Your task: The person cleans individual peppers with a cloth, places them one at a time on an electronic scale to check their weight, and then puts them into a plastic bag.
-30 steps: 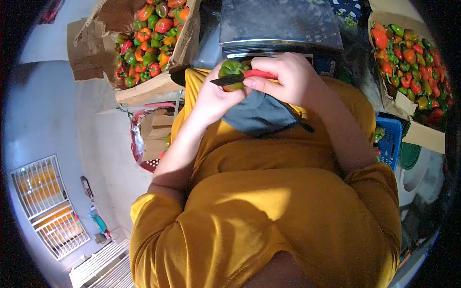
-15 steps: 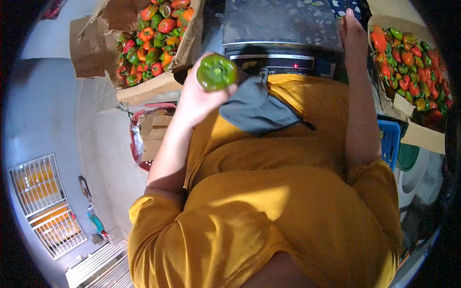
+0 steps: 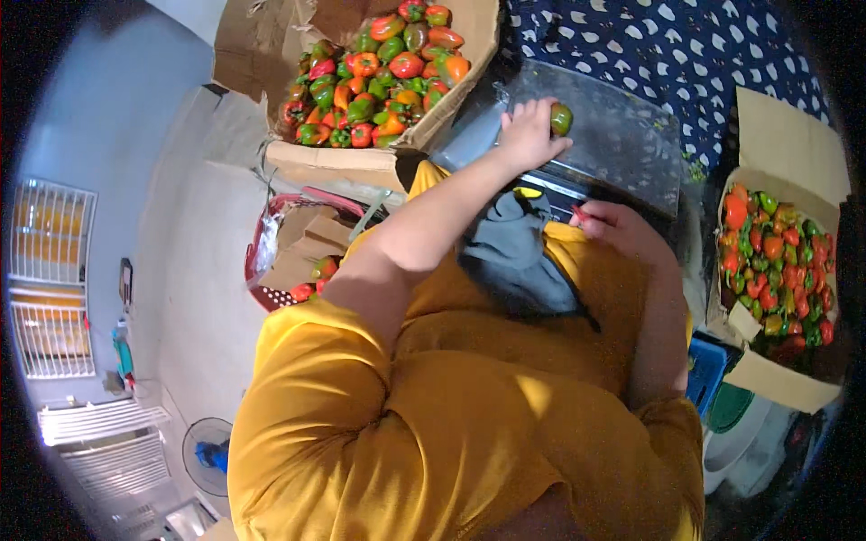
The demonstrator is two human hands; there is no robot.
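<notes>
My left hand (image 3: 530,137) reaches over the dark scale platform (image 3: 622,135). A glossy green bell pepper (image 3: 560,119) shows between its index finger and thumb, partly hidden by the hand. Closer to my body, my right hand (image 3: 617,230) is bent at the scale's front panel (image 3: 561,187), fingertips drawn together. Something small and red (image 3: 578,214) shows at those fingertips; whether it is held or is the panel's light, I cannot make out. A grey cloth (image 3: 519,248) hangs against my yellow shirt just below the scale.
A large carton (image 3: 334,160) of red, orange and green peppers stands at the left, and a smaller carton (image 3: 789,383) of small peppers at the right. A red basket (image 3: 259,257) holds cardboard and a few peppers. Patterned dark-blue fabric (image 3: 649,45) lies behind the scale.
My left hand has carried the green pepper from before my chest forward over the scale. My right hand has moved from the scale's far right side to its front panel. The view has turned.
</notes>
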